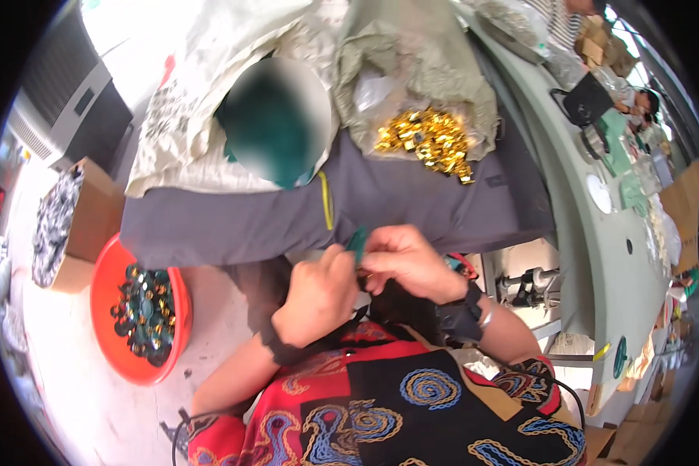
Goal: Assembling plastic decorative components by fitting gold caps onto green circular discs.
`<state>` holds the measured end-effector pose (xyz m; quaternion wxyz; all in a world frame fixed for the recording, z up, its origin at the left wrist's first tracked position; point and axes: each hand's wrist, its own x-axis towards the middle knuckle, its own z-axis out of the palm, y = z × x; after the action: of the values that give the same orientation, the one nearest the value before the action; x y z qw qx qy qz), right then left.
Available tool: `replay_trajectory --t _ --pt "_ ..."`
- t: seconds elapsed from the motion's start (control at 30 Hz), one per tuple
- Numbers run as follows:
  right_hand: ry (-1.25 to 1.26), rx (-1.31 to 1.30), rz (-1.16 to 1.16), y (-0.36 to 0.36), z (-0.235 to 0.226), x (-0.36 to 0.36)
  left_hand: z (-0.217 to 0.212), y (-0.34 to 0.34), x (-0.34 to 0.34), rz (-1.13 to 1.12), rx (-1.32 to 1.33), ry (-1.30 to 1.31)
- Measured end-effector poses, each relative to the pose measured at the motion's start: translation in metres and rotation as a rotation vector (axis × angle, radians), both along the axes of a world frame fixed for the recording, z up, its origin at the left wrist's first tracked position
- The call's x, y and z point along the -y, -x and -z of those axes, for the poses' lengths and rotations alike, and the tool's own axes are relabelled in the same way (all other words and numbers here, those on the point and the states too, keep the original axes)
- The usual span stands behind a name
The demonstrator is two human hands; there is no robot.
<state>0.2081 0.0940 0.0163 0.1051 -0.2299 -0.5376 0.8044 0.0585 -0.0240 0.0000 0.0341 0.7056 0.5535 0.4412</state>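
My two hands meet in front of my chest around a small, flat, dark green piece (356,243) that sticks up between them. My left hand (318,293) is closed on it, its back turned up. From the other side my right hand (412,262) pinches at the same piece, thumb against curled fingers. The lower part of the piece is hidden by the fingers, and whether a gold bit is also in there cannot be made out. Ahead lie a heap of shiny gold pieces (431,144) on an opened sack and a mass of green (276,140), partly blurred, in a white sack.
A dark grey cloth (233,225) covers the surface ahead, with a yellow strip (326,202) on it. To my left stands an orange-red tub (101,311) holding green-and-gold pieces, beside a cardboard box (93,225). A long pale green table (621,295) runs along the right; a person (643,105) sits beyond.
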Motion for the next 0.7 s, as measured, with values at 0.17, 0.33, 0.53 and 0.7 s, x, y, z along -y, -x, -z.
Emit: replay_trajectory --t 0.17,0.33,0.53,0.7 --pt "-0.483 -0.018 0.074 0.006 0.002 -0.017 0.002 0.050 0.028 -0.277 0.647 0.286" --pt "-1.821 0.527 0.553 -0.044 -0.005 -0.081 0.023 0.184 0.115 -0.720 1.083 0.005" --pt "-1.882 0.711 0.516 -0.078 0.038 -0.124 0.041 0.291 0.193 -1.333 1.233 0.047" --pt "-1.750 0.776 0.493 -0.084 0.051 -0.137 0.035 0.239 0.110 -1.001 0.548 0.074"
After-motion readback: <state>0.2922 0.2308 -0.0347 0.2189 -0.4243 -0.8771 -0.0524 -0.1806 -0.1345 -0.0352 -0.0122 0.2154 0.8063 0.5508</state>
